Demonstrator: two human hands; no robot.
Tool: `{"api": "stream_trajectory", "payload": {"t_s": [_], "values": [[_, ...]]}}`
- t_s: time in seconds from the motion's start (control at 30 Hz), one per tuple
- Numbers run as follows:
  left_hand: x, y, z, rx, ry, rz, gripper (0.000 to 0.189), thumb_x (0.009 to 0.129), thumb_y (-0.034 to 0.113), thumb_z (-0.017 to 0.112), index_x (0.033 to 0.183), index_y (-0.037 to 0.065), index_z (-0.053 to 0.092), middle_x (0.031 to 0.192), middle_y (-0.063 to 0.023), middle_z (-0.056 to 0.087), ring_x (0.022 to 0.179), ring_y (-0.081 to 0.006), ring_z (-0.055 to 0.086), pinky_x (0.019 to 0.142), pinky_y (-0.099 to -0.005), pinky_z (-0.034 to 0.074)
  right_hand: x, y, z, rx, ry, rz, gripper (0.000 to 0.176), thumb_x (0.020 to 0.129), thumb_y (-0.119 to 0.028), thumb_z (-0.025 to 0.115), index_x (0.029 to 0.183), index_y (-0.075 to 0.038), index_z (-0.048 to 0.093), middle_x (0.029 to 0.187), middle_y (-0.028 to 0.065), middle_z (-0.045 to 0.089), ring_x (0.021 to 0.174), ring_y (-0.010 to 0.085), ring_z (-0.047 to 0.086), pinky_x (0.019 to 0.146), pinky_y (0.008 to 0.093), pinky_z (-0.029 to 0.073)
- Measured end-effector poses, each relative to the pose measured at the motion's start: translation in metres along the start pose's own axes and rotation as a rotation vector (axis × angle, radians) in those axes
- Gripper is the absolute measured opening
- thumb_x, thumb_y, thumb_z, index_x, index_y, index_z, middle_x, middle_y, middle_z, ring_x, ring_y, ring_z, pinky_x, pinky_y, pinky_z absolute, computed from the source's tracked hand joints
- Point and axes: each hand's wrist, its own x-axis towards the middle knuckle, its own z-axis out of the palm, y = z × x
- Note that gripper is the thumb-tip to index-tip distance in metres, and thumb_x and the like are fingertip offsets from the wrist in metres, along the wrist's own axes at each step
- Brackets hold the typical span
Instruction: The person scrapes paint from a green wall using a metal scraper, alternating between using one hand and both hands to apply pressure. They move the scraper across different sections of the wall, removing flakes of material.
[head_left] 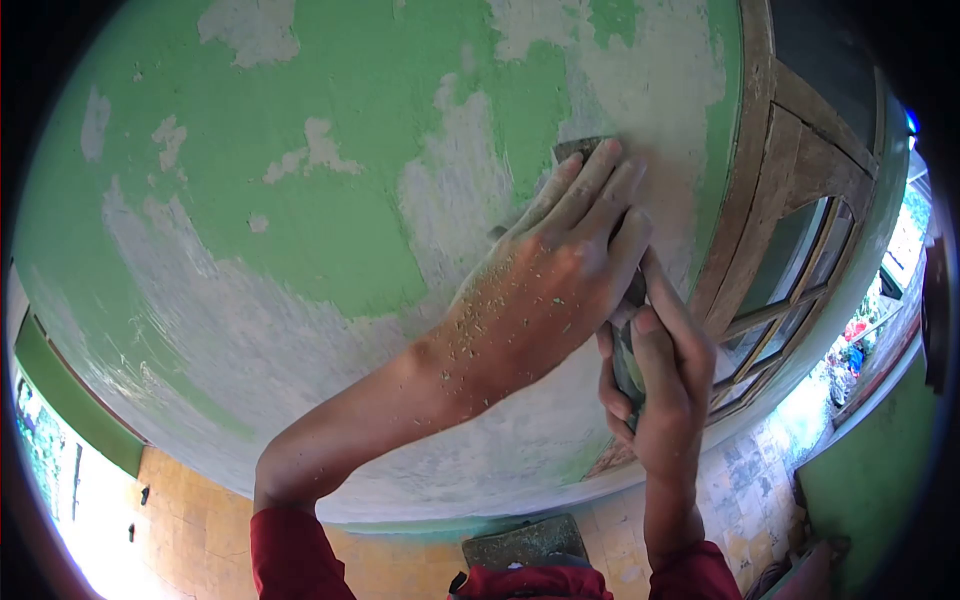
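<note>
A scraper (576,150) lies flat against a green wall (330,230) whose paint has flaked off in large pale patches. My left hand (570,255) presses its fingers on the blade, dusted with paint flecks. Just below, my right hand (655,385) is wrapped around the scraper's handle (626,365). Only the blade's top corner and a strip of the handle show; the rest is under my hands. Both arms wear red sleeves.
A wooden window frame (770,200) with glass panes borders the wall on the right. Below are a tiled floor (200,530), a green baseboard strip (70,400) at the left, and a dark flat object (525,542) near my chest.
</note>
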Motion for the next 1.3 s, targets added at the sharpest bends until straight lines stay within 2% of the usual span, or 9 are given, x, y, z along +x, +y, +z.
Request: {"api": "stream_trajectory", "payload": {"t_s": [0.6, 0.67, 0.7, 0.77, 1.17, 1.3], "values": [[-0.003, -0.006, 0.002, -0.01, -0.002, 0.064, 0.022, 0.087, 0.004, 0.062, 0.104, -0.01, 0.059, 0.144, -0.0322, 0.05, 0.143, -0.0436, 0.044, 0.12, -0.0496, 0.037, -0.004, 0.009, 0.004, -0.043, 0.032, -0.058, 0.047, 0.111, -0.017, 0.04, 0.156, -0.003, 0.042, 0.084, 0.0044, 0.059, 0.049, 0.0014, 0.041, 0.04, 0.0196, 0.031], [0.003, -0.009, -0.001, -0.134, 0.006, 0.043, 0.021, 0.087, -0.004, 0.06, 0.106, -0.008, 0.053, 0.149, -0.0343, 0.044, 0.145, -0.05, 0.038, 0.118, -0.0584, 0.036, -0.002, 0.005, 0.004, -0.027, 0.037, -0.04, 0.047, 0.111, -0.016, 0.04, 0.155, -0.003, 0.042, 0.084, 0.0042, 0.059, 0.049, 0.0013, 0.04, 0.04, 0.0194, 0.031], [0.004, -0.01, 0.0, -0.131, 0.015, 0.039, 0.021, 0.087, -0.004, 0.06, 0.106, -0.008, 0.053, 0.149, -0.0343, 0.044, 0.145, -0.05, 0.038, 0.118, -0.0584, 0.036, 0.001, 0.003, 0.003, -0.012, 0.034, -0.025, 0.047, 0.11, -0.016, 0.04, 0.155, -0.003, 0.042, 0.084, 0.0041, 0.059, 0.049, 0.0011, 0.04, 0.04, 0.0191, 0.032], [-0.001, -0.008, -0.001, -0.034, -0.018, 0.057, 0.024, 0.088, 0.004, 0.061, 0.107, -0.01, 0.057, 0.148, -0.0319, 0.047, 0.144, -0.0436, 0.042, 0.12, -0.0496, 0.036, -0.007, 0.007, 0.004, 0.0, 0.035, -0.021, 0.047, 0.11, -0.015, 0.039, 0.155, -0.003, 0.042, 0.084, 0.0039, 0.059, 0.049, 0.001, 0.04, 0.04, 0.0188, 0.032], [0.015, -0.012, -0.01, 0.031, -0.074, 0.079, 0.031, 0.085, 0.004, 0.066, 0.109, -0.012, 0.058, 0.146, -0.0338, 0.046, 0.146, -0.0432, 0.039, 0.121, -0.0495, 0.036, 0.007, -0.003, 0.0, -0.042, 0.012, -0.066, 0.047, 0.11, -0.014, 0.039, 0.155, -0.003, 0.044, 0.083, 0.0037, 0.057, 0.051, 0.001, 0.039, 0.041, 0.0189, 0.033], [0.007, -0.012, -0.003, -0.022, -0.035, 0.099, 0.032, 0.084, 0.004, 0.066, 0.109, -0.013, 0.057, 0.146, -0.0341, 0.046, 0.145, -0.0441, 0.04, 0.12, -0.0501, 0.036, -0.004, -0.001, 0.001, -0.042, 0.017, -0.047, 0.047, 0.11, -0.014, 0.039, 0.155, -0.003, 0.043, 0.082, 0.0027, 0.055, 0.051, 0.0016, 0.039, 0.041, 0.0192, 0.032]]}}
